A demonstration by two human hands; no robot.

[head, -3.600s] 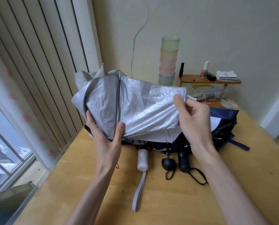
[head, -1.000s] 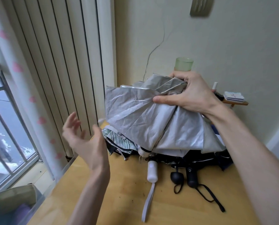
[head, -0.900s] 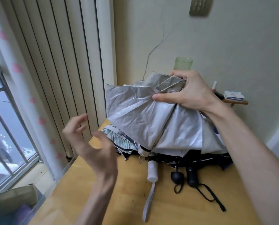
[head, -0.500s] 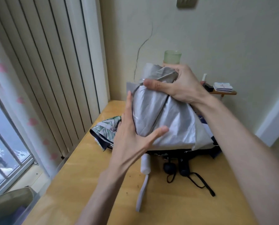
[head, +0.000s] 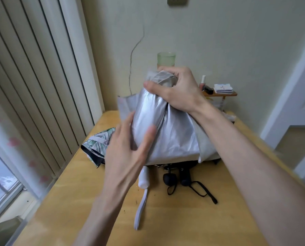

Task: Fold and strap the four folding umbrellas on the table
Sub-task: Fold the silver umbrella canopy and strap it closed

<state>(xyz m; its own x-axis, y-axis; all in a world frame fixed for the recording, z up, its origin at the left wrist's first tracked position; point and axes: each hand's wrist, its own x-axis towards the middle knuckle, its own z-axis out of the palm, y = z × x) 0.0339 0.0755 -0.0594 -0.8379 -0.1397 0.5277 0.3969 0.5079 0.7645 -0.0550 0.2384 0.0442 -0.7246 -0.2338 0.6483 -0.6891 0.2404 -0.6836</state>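
A silver umbrella point(head: 173, 132) stands tip-up over the middle of the table, its canopy bunched. My right hand point(head: 176, 89) grips the gathered top of the canopy. My left hand point(head: 128, 150) lies against the canopy's left side with straight, spread fingers. The umbrella's white handle point(head: 144, 177) with a pale strap point(head: 141, 210) points toward me on the table. A patterned umbrella point(head: 98, 146) lies at the left. Two black handles point(head: 178, 177) of dark umbrellas poke out from under the silver canopy; their canopies are mostly hidden.
The wooden table point(head: 166, 219) runs along vertical blinds point(head: 32, 86) and a window at the left. A green cup point(head: 166, 58) tops a stack at the back wall. A small wooden shelf point(head: 219, 94) with bottles and cards stands at the back right.
My left hand, which was off the umbrella at the left, came in and now presses the canopy's side. The canopy is gathered narrower under my right hand's grip.
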